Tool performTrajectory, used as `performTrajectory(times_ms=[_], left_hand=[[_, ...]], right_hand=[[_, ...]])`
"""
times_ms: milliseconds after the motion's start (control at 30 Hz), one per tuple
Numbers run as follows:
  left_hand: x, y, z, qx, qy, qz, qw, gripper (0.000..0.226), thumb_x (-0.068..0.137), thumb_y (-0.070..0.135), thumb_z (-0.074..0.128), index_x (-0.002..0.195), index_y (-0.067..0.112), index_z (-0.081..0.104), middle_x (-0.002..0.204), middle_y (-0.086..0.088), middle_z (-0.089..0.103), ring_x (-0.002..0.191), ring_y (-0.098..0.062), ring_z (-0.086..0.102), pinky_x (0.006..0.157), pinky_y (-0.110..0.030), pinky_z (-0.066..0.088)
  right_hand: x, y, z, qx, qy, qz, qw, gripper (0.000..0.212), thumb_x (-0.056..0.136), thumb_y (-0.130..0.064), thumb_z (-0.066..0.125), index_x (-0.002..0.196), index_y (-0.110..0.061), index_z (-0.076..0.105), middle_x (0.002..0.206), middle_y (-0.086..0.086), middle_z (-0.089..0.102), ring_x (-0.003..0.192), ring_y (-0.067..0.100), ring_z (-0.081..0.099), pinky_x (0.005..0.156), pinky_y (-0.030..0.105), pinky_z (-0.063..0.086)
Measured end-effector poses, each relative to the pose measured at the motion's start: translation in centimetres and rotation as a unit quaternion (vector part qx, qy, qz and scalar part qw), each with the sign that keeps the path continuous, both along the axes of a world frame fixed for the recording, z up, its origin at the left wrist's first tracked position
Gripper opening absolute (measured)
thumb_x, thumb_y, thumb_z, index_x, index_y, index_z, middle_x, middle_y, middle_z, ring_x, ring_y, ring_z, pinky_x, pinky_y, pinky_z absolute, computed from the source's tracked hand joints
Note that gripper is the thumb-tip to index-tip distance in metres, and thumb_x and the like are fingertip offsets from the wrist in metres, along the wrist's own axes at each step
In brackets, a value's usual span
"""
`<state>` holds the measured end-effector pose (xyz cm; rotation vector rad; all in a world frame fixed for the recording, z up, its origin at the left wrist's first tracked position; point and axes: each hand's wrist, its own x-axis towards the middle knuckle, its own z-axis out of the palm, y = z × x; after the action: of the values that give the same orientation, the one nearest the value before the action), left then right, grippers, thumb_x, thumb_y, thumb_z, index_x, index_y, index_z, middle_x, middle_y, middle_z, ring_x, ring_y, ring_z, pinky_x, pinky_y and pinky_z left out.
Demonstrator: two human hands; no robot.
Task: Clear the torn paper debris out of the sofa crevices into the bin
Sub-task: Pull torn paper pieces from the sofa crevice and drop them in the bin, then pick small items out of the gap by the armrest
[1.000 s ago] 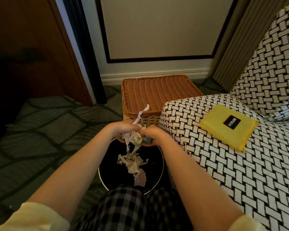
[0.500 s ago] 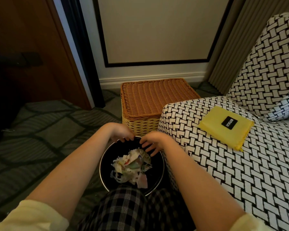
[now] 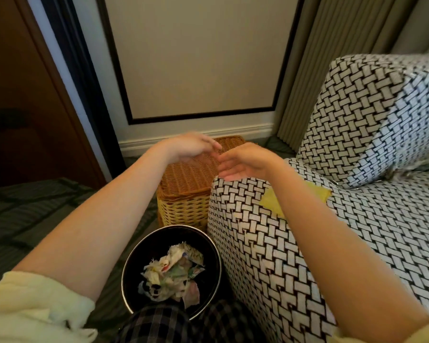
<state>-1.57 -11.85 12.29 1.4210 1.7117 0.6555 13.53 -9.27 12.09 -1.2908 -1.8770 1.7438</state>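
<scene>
Torn paper debris [image 3: 171, 276] sits in bin [image 3: 144, 246], beside sofa [image 3: 258, 243] arm.
Left hand [image 3: 188, 146] and right hand [image 3: 245, 160] empty, fingers loose, raised over wicker basket [image 3: 183, 206]. Suggest brushing palms over bin, then rechecking seat-back crevice [image 3: 391, 175].

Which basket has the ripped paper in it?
The round black bin by the sofa arm, open-topped with torn paper piled inside. The square woven basket behind it has its lid shut.

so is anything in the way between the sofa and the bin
Nothing visible does. The bin stands open-topped beside the sofa arm, with torn paper already inside. The left hand and right hand are raised, open and empty.
</scene>
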Motion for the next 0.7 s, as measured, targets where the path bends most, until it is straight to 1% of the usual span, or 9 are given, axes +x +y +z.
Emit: performTrajectory(times_ms=[100,167,300,400,467,533,600,633,700], left_hand=[[3.0,1.9,1.1,0.025,-0.005,-0.016,1.0,0.024,0.097,0.012,0.043,0.114,0.021,0.058,0.111,0.002,0.062,0.098,-0.014,0.06,0.085,-0.031,0.049],[5.6,3.1,1.7,0.043,-0.001,-0.032,0.999,0.025,0.097,0.012,0.043,0.114,0.019,0.059,0.111,0.0,0.063,0.1,-0.015,0.06,0.088,-0.032,0.05],[11.0,4.9,2.5,0.063,-0.016,-0.077,0.995,0.029,0.097,0.012,0.042,0.119,0.017,0.059,0.109,-0.001,0.064,0.097,-0.014,0.061,0.086,-0.029,0.051],[14.6,5.9,2.5,0.061,-0.012,-0.121,0.991,0.029,0.096,0.011,0.044,0.118,0.017,0.061,0.112,-0.002,0.064,0.102,-0.016,0.061,0.089,-0.031,0.051],[16.4,6.5,2.1,0.065,-0.002,-0.139,0.988,0.029,0.095,0.012,0.045,0.118,0.018,0.061,0.116,-0.001,0.063,0.103,-0.014,0.06,0.084,-0.027,0.051],[18.0,7.1,1.7,0.071,0.01,-0.146,0.987,0.029,0.094,0.012,0.046,0.12,0.017,0.061,0.118,-0.003,0.063,0.102,-0.015,0.059,0.077,-0.021,0.049],[19.3,7.6,1.1,0.087,0.042,-0.157,0.983,0.029,0.093,0.012,0.049,0.118,0.016,0.063,0.117,-0.007,0.064,0.101,-0.016,0.059,0.072,-0.019,0.048],[20.0,7.9,0.8,0.097,0.066,-0.166,0.979,0.029,0.092,0.013,0.051,0.117,0.016,0.064,0.118,-0.006,0.064,0.101,-0.016,0.059,0.074,-0.02,0.047],[20.8,8.2,0.1,0.113,0.108,-0.177,0.972,0.029,0.09,0.014,0.054,0.117,0.016,0.064,0.12,-0.002,0.063,0.108,-0.015,0.057,0.081,-0.02,0.043]], right_hand=[[3.8,1.4,1.2,0.036,0.01,-0.064,0.997,0.03,0.094,-0.012,0.049,0.122,0.0,0.054,0.096,0.014,0.064,0.079,0.02,0.064,0.062,0.024,0.056],[6.5,2.3,1.9,0.047,0.005,-0.098,0.994,0.028,0.094,-0.011,0.05,0.119,0.001,0.056,0.089,0.011,0.064,0.077,0.019,0.064,0.068,0.026,0.056],[11.5,3.6,2.4,0.046,0.006,-0.164,0.985,0.028,0.094,-0.009,0.049,0.118,0.003,0.055,0.09,0.012,0.064,0.08,0.021,0.063,0.078,0.029,0.054],[14.5,4.3,2.4,0.034,0.001,-0.199,0.979,0.029,0.093,-0.007,0.05,0.118,0.005,0.055,0.091,0.014,0.064,0.078,0.02,0.063,0.077,0.029,0.054],[15.9,4.5,2.1,0.04,-0.013,-0.212,0.976,0.028,0.091,-0.007,0.053,0.117,0.004,0.057,0.091,0.013,0.065,0.078,0.02,0.064,0.075,0.029,0.056],[17.4,4.8,1.8,0.053,-0.041,-0.224,0.972,0.026,0.091,-0.007,0.053,0.115,0.002,0.058,0.095,0.014,0.066,0.082,0.022,0.064,0.08,0.032,0.055],[18.7,4.9,1.4,0.068,-0.078,-0.222,0.97,0.023,0.092,-0.008,0.052,0.112,0.001,0.06,0.1,0.015,0.066,0.084,0.022,0.064,0.081,0.032,0.054],[19.6,5.0,1.2,0.075,-0.096,-0.211,0.97,0.022,0.092,-0.007,0.051,0.11,0.0,0.061,0.101,0.015,0.066,0.082,0.021,0.063,0.08,0.031,0.054],[21.1,5.2,0.5,0.118,-0.146,-0.164,0.969,0.02,0.091,-0.007,0.053,0.106,-0.003,0.064,0.098,0.012,0.068,0.077,0.017,0.062,0.074,0.027,0.054]])
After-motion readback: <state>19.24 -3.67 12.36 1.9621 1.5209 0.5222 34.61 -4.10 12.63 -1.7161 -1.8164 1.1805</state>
